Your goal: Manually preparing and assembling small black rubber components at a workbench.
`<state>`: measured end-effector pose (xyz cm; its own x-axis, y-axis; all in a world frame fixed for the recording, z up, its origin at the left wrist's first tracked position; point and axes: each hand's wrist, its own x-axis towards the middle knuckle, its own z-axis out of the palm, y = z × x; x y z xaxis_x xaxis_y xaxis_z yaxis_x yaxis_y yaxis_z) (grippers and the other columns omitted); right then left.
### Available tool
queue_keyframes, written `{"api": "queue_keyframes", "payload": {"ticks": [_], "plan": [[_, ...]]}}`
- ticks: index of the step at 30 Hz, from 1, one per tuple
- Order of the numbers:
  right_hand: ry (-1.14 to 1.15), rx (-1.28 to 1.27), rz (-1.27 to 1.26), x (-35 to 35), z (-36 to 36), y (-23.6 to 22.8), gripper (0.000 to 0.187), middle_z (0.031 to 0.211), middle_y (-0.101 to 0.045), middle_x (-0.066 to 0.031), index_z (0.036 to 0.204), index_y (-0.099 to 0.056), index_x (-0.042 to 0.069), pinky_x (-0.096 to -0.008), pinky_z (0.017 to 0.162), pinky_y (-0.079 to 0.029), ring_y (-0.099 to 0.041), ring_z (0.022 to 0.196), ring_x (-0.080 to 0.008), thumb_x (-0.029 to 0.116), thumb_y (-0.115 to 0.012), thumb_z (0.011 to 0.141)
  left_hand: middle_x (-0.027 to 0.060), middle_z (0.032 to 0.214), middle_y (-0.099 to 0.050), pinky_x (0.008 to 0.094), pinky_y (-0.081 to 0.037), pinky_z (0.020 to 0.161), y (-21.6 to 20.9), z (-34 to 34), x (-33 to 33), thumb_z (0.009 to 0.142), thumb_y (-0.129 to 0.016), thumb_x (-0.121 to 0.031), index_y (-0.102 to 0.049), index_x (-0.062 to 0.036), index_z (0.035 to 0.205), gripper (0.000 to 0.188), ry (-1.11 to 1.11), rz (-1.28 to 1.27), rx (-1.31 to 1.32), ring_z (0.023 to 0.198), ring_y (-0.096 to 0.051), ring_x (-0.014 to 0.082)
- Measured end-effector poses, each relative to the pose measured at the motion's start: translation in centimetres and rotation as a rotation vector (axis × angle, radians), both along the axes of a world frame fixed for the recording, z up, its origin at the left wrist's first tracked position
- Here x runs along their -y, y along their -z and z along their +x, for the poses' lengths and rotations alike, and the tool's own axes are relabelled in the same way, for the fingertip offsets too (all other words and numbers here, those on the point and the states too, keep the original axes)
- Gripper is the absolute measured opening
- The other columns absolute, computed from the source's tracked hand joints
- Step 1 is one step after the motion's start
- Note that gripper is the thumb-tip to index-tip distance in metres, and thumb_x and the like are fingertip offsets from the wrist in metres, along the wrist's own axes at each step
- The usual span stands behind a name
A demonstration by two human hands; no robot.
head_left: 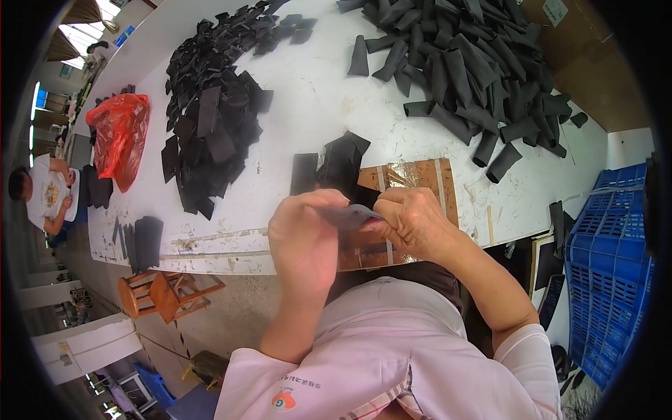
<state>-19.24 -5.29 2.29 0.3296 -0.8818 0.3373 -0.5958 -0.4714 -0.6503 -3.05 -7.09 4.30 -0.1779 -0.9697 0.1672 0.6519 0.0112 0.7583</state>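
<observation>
Close in front of my body, both hands hold a dark grey piece of thin sheet material [343, 217], seen nearly edge-on. My left hand [304, 234] is closed on its left end, palm turned inward, with some fingers hidden behind it. On the right end, my right hand [413, 220] pinches with bent fingers. Just beyond my hands, several flat black pieces [341, 161] lie on the white table, partly over a brown board [439, 189]. What the held piece is made of, I cannot tell.
A heap of flat black pieces [217, 133] covers the table's left side. Rolled black tubes [462, 70] pile up at the far right beside a cardboard box [595, 63]. A red plastic bag [120, 136], blue crates [605, 273] and a wooden stool [168, 294] stand around. Another person [49, 189] sits far left.
</observation>
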Motion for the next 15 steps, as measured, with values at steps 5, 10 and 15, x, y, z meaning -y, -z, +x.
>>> {"api": "queue_keyframes", "payload": {"ticks": [5,10,15], "plan": [[0.055,-0.046,0.006,-0.5,-0.3,-0.5,0.032,0.054,-0.046,-0.0071,0.057,-0.046,0.004,-0.0373,0.044,-0.037,-0.048,0.051,-0.0252,0.025,-0.063,0.074,0.0167,0.087,-0.058,0.0321,-0.04,0.079,-0.1,0.3,0.4,0.083,-0.055,-0.009,-0.055,0.0052,0.086,0.015,0.005,-0.19,0.132,0.083,-0.054,0.0224],[0.03,0.023,0.02,-0.4,-0.3,-0.9,0.031,0.055,-0.045,-0.0084,0.057,-0.047,0.003,-0.037,0.045,-0.037,-0.047,0.052,-0.0258,0.024,-0.063,0.074,0.0181,0.087,-0.06,0.0288,-0.046,0.074,-1.9,-0.1,0.4,0.082,-0.056,-0.006,-0.055,0.0057,0.087,0.013,0.01,-0.133,0.189,0.08,-0.058,0.0199],[0.017,0.112,0.072,-0.3,-0.5,-1.3,0.031,0.056,-0.045,-0.0092,0.059,-0.048,0.002,-0.0371,0.045,-0.037,-0.047,0.052,-0.0265,0.024,-0.062,0.075,0.0197,0.087,-0.06,0.0302,-0.048,0.074,-3.2,-0.8,-0.1,0.084,-0.055,-0.008,-0.054,0.0064,0.087,0.015,-0.012,-0.251,0.283,0.079,-0.059,0.0201]]}}
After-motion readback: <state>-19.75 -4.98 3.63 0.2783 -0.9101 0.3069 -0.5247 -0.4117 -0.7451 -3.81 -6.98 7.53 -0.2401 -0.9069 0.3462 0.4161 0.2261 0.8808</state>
